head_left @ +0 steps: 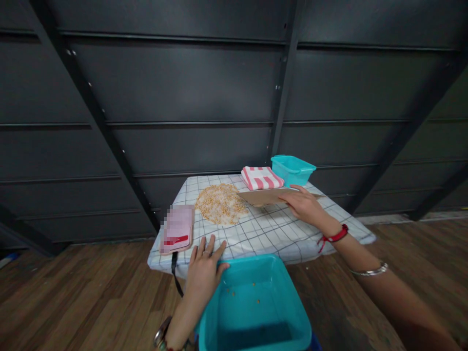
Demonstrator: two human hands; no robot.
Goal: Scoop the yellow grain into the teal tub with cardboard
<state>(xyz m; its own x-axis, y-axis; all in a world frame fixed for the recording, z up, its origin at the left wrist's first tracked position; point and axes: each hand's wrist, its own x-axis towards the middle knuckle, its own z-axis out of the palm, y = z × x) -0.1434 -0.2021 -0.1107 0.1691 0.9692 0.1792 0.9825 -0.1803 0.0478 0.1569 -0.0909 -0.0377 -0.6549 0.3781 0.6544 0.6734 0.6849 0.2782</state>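
A flat piece of brown cardboard (pixel 263 196) is gripped along its edge by my right hand (pixel 305 207), just over the right part of the table. Its left end reaches the side of a spread-out pile of yellow kernels and white grains (pixel 221 204). My left hand (pixel 204 263) lies with fingers spread at the front edge of the checked tablecloth (pixel 256 239). The thumb of that hand is at the rim of a large turquoise tub (pixel 252 261), which stands in front of the table with a few yellow kernels on its bottom.
On the left of the table lies a pink, partly blurred phone-like object (pixel 179 226) with a black strap (pixel 175 273). A folded red-and-white striped cloth (pixel 261 178) and a smaller turquoise basket (pixel 292 169) sit at the back. Behind stands a dark panelled wall (pixel 190 83).
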